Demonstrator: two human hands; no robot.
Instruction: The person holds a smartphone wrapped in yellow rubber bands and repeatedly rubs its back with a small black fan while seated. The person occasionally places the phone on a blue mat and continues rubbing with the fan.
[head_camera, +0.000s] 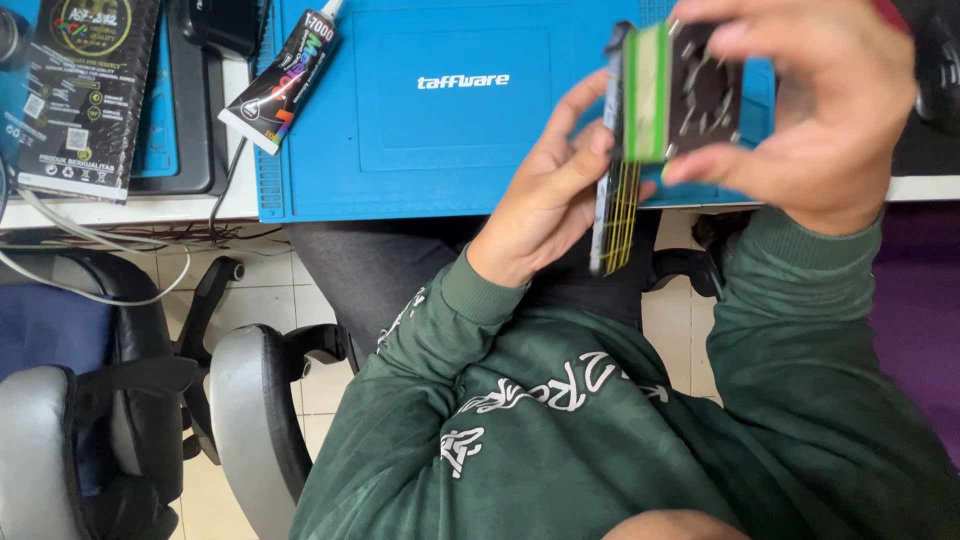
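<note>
Flat black device banded with green-and-yellow strips (630, 140), long axis upright, edge-on, is clamped between both hands: left (545, 195), right (820, 110).

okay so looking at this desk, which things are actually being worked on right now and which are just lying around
In hand:
- left hand and right hand hold a small fan unit with green bands
- thin striped panel, held edge-on with it

Lying about:
- glue tube
- blue work mat
- black printed packet
- grey chair
</note>
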